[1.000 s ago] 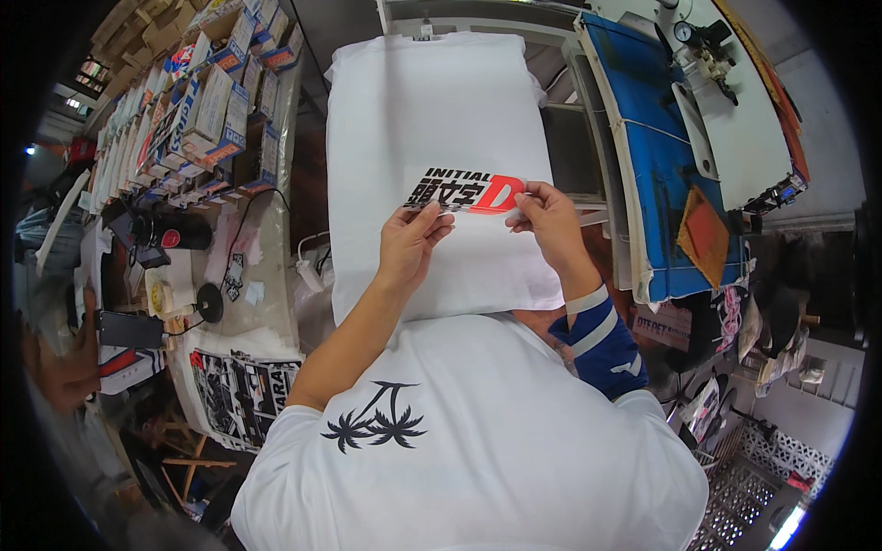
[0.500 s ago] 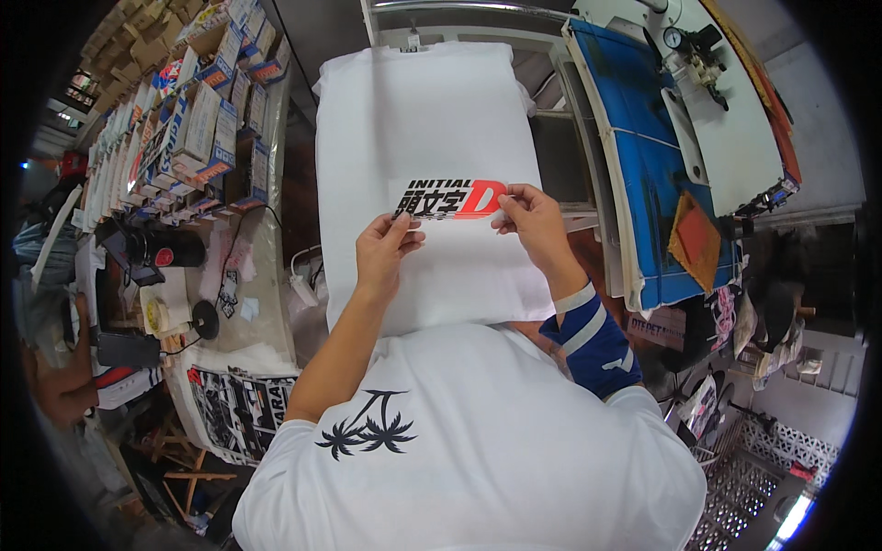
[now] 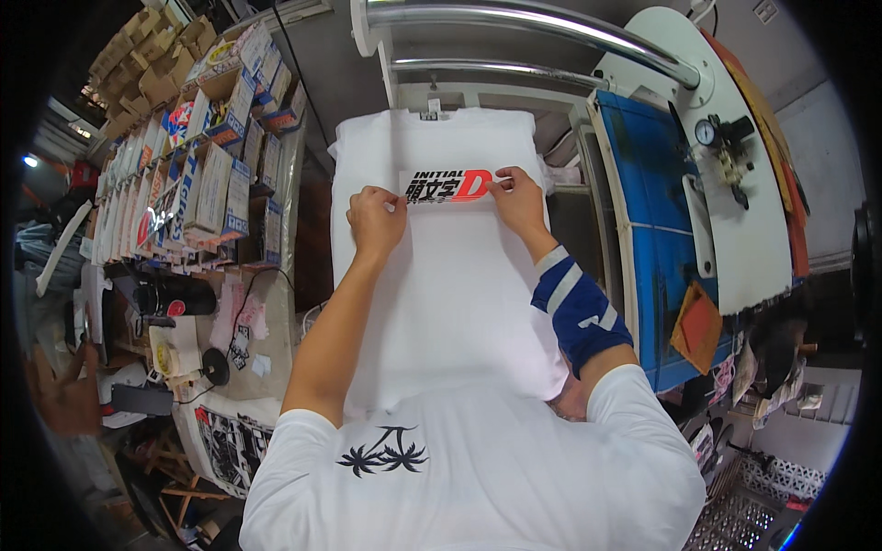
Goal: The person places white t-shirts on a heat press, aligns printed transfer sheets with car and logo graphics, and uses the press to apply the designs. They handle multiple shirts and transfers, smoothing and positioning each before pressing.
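Note:
A white T-shirt [image 3: 450,303] lies spread flat in front of me, its collar at the far end. Over its upper chest is a thin printed transfer sheet [image 3: 439,187] with black and red lettering. My left hand [image 3: 377,223] pinches the sheet's left edge between thumb and fingers. At the opposite edge, my right hand [image 3: 520,204] grips it the same way, with a blue and white sleeve [image 3: 581,308] on that forearm. The sheet is at or just above the fabric; I cannot tell if it touches.
Stacked cardboard boxes [image 3: 216,188] stand on a table at the left, near a black cylinder [image 3: 175,296]. Blue framed panels [image 3: 648,220] lean at the right beside a white machine plate with a gauge [image 3: 706,133]. Metal bars [image 3: 533,23] cross the far end. Another person's arm [image 3: 69,390] shows far left.
Both hands have carried the transfer sheet farther away, toward the shirt's collar, and my arms reach out more. The view has tilted up, showing more of the metal bars.

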A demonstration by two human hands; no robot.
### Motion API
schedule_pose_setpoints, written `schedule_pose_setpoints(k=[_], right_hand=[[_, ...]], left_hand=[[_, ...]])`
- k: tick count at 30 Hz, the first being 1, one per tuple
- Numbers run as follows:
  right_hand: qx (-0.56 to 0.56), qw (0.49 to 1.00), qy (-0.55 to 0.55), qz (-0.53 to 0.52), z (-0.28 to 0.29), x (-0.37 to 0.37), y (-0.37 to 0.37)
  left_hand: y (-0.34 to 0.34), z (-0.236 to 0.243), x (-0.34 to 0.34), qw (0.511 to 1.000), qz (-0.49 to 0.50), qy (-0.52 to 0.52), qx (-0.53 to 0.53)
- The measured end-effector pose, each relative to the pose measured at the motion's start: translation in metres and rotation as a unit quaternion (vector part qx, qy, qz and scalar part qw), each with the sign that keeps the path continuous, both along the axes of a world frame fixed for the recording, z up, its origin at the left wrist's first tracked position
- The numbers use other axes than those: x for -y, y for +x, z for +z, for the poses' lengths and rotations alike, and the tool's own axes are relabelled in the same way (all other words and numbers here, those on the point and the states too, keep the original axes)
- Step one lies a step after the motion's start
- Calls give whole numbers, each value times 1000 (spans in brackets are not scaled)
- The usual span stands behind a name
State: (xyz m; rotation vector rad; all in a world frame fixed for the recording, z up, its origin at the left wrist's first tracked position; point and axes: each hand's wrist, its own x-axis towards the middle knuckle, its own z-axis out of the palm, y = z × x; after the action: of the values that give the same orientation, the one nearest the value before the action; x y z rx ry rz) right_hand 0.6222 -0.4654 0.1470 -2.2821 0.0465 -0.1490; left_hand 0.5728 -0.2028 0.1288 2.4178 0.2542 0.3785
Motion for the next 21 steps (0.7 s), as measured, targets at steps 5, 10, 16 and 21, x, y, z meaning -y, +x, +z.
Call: schedule_pose_setpoints(k=[5, 10, 16, 21], right_hand=[[27, 990, -136, 31, 3, -19, 23], [150, 952, -228, 137, -26, -18, -32], [136, 947, -256, 140, -25, -26, -46], [133, 958, -220, 126, -24, -28, -43]], left_hand=[[22, -1, -1, 996, 15, 88, 3], [-1, -15, -6, 968, -140, 165, 123], [-3, -15, -6, 973, -147, 128, 121], [-3, -17, -6, 972, -127, 143, 136]])
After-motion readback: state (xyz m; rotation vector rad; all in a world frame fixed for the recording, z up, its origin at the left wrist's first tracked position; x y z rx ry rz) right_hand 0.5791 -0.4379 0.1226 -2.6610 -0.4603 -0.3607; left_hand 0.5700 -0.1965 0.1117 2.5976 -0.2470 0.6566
